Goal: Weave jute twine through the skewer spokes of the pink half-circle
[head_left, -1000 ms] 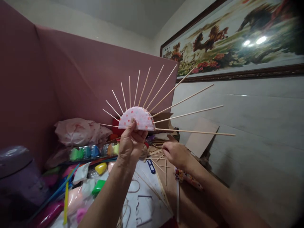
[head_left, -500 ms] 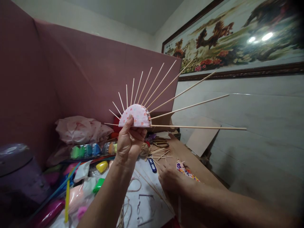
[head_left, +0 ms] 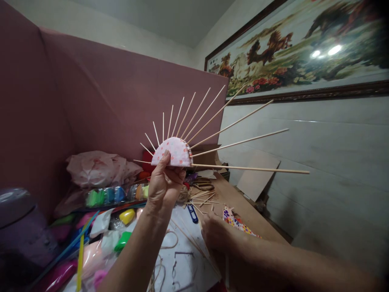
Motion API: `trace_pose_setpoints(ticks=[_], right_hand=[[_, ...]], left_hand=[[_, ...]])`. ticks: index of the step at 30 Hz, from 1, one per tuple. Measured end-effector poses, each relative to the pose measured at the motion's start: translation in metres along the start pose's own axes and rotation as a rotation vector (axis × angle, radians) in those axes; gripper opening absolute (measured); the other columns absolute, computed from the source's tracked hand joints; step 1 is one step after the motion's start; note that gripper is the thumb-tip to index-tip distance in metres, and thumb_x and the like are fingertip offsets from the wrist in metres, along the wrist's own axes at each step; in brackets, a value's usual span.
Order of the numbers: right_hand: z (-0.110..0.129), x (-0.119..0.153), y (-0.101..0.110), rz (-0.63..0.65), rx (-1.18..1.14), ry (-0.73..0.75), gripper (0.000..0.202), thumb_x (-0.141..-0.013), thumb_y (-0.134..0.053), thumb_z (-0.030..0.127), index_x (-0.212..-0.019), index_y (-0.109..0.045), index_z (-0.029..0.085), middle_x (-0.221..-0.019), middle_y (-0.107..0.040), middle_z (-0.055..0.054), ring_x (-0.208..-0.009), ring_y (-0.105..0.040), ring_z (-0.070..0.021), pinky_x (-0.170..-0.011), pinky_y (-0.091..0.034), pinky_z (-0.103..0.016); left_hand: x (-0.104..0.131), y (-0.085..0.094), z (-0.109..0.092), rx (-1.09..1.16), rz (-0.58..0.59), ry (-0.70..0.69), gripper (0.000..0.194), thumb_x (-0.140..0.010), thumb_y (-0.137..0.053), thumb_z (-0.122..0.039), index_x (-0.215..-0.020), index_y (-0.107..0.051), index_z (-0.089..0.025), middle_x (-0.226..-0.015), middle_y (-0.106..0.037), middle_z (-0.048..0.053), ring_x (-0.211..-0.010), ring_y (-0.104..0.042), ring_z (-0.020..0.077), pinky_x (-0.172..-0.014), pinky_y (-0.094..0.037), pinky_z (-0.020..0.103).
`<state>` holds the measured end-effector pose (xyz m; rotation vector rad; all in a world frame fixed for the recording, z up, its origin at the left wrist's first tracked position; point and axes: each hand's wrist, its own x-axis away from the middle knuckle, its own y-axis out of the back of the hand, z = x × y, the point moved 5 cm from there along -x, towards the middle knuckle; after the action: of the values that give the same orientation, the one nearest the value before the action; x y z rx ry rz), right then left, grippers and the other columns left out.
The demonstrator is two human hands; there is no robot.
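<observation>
A half-round piece, pink-white with orange dots, is raised in front of me in my left hand. My thumb presses on its face and my fingers curl behind and below it. Thin wooden sticks fan out from its curved edge, longer to the right and shorter to the left. Low over the table, my right hand has its fingers curled down. Whatever they hold, if anything, is hidden. Close beside that hand lie a blue cutter and a piece of colourful patterned cloth.
Loose sticks, scissors and a ball of twine lie behind my hands. Packs of coloured clay and a plastic bag fill the left side. A purple container stands far left; white paper lies beneath.
The half-round piece with its sticks sits slightly lower in view, its right-hand sticks tipped a little downward. The right hand stays low over the table, with its fingers still curled.
</observation>
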<state>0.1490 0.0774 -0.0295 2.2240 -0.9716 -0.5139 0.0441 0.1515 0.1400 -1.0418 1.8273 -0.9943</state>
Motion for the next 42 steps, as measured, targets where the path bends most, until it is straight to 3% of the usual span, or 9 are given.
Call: trace_pose_setpoints(ticks=[4, 6, 9, 10, 14, 18, 26, 34, 42], right_hand=[[-0.018, 0.002, 0.02, -0.129, -0.064, -0.053, 0.008, -0.074, -0.054, 0.013, -0.07, -0.056, 0.019, -0.063, -0.06, -0.005, -0.057, -0.049, -0.018, -0.052, -0.037, -0.033], [-0.039, 0.01, 0.043, -0.269, -0.126, -0.205, 0.019, -0.075, -0.046, 0.003, -0.068, -0.053, 0.019, -0.061, -0.057, -0.003, -0.053, -0.047, -0.0149, -0.049, -0.035, -0.03], [-0.07, 0.035, 0.091, -0.732, -0.439, -0.327, 0.017, -0.08, -0.042, 0.006, -0.071, -0.049, 0.019, -0.061, -0.054, 0.0, -0.056, -0.05, -0.0132, -0.052, -0.04, -0.028], [-0.084, 0.045, 0.102, -0.895, -0.57, -0.463, 0.013, -0.08, -0.045, 0.007, -0.08, -0.05, 0.018, -0.071, -0.058, -0.003, -0.063, -0.054, -0.014, -0.056, -0.043, -0.028], [-0.11, 0.07, 0.127, -1.467, -1.118, -0.794, 0.011, -0.086, -0.042, 0.012, -0.092, -0.048, 0.019, -0.086, -0.062, -0.005, -0.066, -0.06, -0.0149, -0.053, -0.048, -0.03], [-0.11, 0.063, 0.142, -1.727, -1.328, -0.83, 0.008, -0.086, -0.043, 0.014, -0.087, -0.048, 0.02, -0.082, -0.064, -0.004, -0.061, -0.064, -0.0154, -0.051, -0.052, -0.031], [-0.103, 0.04, 0.149, -1.67, -1.421, -0.774, 0.009, -0.089, -0.039, 0.015, -0.09, -0.046, 0.021, -0.086, -0.065, -0.003, -0.063, -0.066, -0.0147, -0.054, -0.057, -0.032], [-0.097, 0.035, 0.145, -1.733, -1.336, -0.72, 0.012, -0.088, -0.04, 0.013, -0.092, -0.049, 0.02, -0.088, -0.065, -0.004, -0.065, -0.065, -0.0157, -0.055, -0.056, -0.034], [-0.093, 0.033, 0.149, -1.718, -1.291, -0.664, 0.016, -0.088, -0.038, 0.011, -0.094, -0.048, 0.021, -0.091, -0.064, -0.004, -0.066, -0.065, -0.0149, -0.056, -0.055, -0.033]], left_hand=[[-0.001, 0.001, 0.0, 0.014, -0.007, 0.004, 0.014, -0.08, -0.056, -0.015, -0.093, -0.06, -0.016, -0.073, -0.067, 0.001, -0.053, -0.058, 0.0088, -0.043, -0.041, 0.018], [-0.003, 0.002, 0.0, 0.023, 0.003, 0.003, 0.017, -0.08, -0.055, -0.014, -0.096, -0.06, -0.016, -0.075, -0.068, 0.002, -0.054, -0.059, 0.0089, -0.043, -0.041, 0.018], [-0.003, 0.001, 0.0, 0.037, 0.045, 0.021, 0.022, -0.081, -0.053, -0.012, -0.102, -0.059, -0.014, -0.079, -0.069, 0.004, -0.054, -0.059, 0.0088, -0.043, -0.042, 0.017], [-0.003, 0.001, 0.001, 0.042, 0.058, 0.031, 0.023, -0.082, -0.052, -0.012, -0.104, -0.058, -0.014, -0.079, -0.069, 0.004, -0.054, -0.059, 0.0086, -0.043, -0.042, 0.017], [-0.001, 0.001, 0.007, 0.049, 0.073, 0.09, 0.025, -0.083, -0.048, -0.012, -0.107, -0.058, -0.013, -0.071, -0.068, 0.004, -0.051, -0.059, 0.009, -0.042, -0.042, 0.016], [0.001, 0.001, 0.017, 0.063, 0.078, 0.182, 0.025, -0.085, -0.047, -0.016, -0.107, -0.058, -0.013, -0.07, -0.068, 0.004, -0.055, -0.062, 0.0111, -0.043, -0.045, 0.017], [0.003, 0.001, 0.026, 0.069, 0.117, 0.239, 0.024, -0.086, -0.046, -0.015, -0.106, -0.059, -0.012, -0.067, -0.067, 0.005, -0.05, -0.061, 0.01, -0.043, -0.045, 0.015], [0.006, -0.004, 0.027, 0.098, 0.085, 0.213, 0.025, -0.085, -0.047, -0.015, -0.106, -0.06, -0.012, -0.072, -0.069, 0.006, -0.058, -0.064, 0.012, -0.056, -0.051, 0.019], [0.007, -0.004, 0.025, 0.094, 0.063, 0.235, 0.026, -0.087, -0.044, -0.016, -0.107, -0.059, -0.011, -0.069, -0.068, 0.006, -0.055, -0.063, 0.0106, -0.051, -0.05, 0.016]])
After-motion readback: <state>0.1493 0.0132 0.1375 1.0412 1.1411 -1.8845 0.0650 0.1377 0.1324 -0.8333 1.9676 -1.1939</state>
